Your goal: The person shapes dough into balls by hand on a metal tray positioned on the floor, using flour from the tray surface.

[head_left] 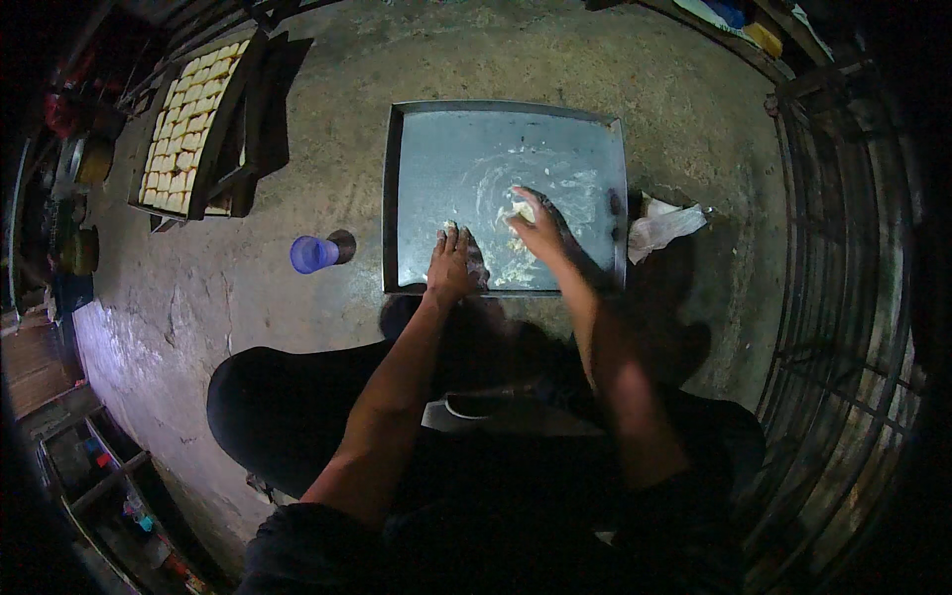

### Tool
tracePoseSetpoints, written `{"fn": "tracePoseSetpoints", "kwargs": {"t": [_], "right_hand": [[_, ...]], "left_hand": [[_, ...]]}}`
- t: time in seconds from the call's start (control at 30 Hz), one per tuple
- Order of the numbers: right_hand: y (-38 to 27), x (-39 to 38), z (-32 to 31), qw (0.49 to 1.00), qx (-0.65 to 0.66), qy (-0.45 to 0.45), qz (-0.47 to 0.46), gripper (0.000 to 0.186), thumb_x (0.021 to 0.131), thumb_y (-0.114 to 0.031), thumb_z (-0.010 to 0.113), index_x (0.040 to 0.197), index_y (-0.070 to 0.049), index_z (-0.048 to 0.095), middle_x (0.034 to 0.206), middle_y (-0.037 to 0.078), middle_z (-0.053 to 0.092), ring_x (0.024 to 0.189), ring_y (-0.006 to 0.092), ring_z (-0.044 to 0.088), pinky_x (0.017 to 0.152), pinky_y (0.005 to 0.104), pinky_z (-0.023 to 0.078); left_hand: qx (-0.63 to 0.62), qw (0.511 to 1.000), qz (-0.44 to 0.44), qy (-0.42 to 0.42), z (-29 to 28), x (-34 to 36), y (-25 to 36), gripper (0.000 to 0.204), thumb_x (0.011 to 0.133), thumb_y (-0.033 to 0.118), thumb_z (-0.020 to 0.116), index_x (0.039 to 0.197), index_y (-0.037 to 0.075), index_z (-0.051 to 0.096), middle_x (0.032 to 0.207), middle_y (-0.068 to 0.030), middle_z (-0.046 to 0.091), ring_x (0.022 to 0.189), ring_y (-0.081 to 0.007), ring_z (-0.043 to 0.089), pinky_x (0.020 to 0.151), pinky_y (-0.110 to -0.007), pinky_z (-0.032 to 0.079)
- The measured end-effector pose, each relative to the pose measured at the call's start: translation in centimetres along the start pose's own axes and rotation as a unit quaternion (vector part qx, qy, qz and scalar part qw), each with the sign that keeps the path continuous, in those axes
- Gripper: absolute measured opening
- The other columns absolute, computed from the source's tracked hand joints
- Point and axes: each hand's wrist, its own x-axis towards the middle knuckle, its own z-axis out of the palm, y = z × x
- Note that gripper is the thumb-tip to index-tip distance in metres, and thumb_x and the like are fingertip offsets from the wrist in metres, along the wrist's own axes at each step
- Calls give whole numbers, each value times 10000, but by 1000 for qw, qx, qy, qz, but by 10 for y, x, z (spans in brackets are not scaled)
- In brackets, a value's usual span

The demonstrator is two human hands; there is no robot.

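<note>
Right hand (538, 230), frame centre: grip closed on pale dough lump (522, 210), pressing it to metal tray (416, 169). Left hand (451, 266): flat, open, empty, bracing tray's near edge. Risk: tray sliding on concrete floor (248, 297) if bracing slackens; dough sticking, tearing. Nearby: blue cup (313, 254) left, white rag (662, 224) right, rack of pale pieces (188, 124) upper left.

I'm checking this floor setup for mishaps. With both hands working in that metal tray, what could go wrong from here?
1. The tray lies on the bare concrete floor; grit could get into the pale dough under the right hand.
2. The left hand presses near the tray's front rim, so the tray may slide or tip.
3. The purple cup stands close by the left elbow's path and might be knocked over.
</note>
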Motion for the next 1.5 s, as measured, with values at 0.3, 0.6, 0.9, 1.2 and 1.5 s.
{"fn": "tracePoseSetpoints", "kwargs": {"t": [0.3,0.6,0.9,1.2,1.5], "right_hand": [[-3,-19,41,870,442,100,195,490,1021,-427,374,1316,-84,563,1289,96,601,1187,243,575,1015,369,422],[-82,-22,-7,991,-83,83,-57,757,938,-288,513,1563,-112,124,1561,205,284,1424,418,275,1164,476,219],[-74,-17,-20,980,96,45,-169,829,944,-323,522,1561,-53,40,1612,212,117,1499,377,61,1195,493,95],[-108,6,-20,960,123,192,-162,817,942,-419,398,1559,-53,8,1627,196,7,1505,348,41,1197,462,49],[-84,6,-30,979,38,186,-78,671,1035,-339,302,1554,-28,14,1610,246,33,1502,372,1,1197,472,44]], "left_hand": [[-713,695,-90,27,-37,64,64,640,1049,489,223,1445,19,403,1379,-175,516,1246,-322,511,1048,-422,416],[-894,425,-48,-137,-70,54,115,608,1040,503,260,1453,74,383,1382,-149,511,1234,-308,514,1072,-444,394],[-922,377,-12,-82,-107,47,143,712,988,582,374,1497,85,334,1425,-114,476,1282,-278,473,1104,-419,345],[-622,767,154,0,-119,45,144,617,1054,452,313,1507,33,306,1519,-104,381,1382,-230,366,1148,-346,259],[-887,451,86,-46,-134,25,160,784,987,639,249,1540,82,247,1580,-131,276,1443,-268,285,1181,-430,208]]}}
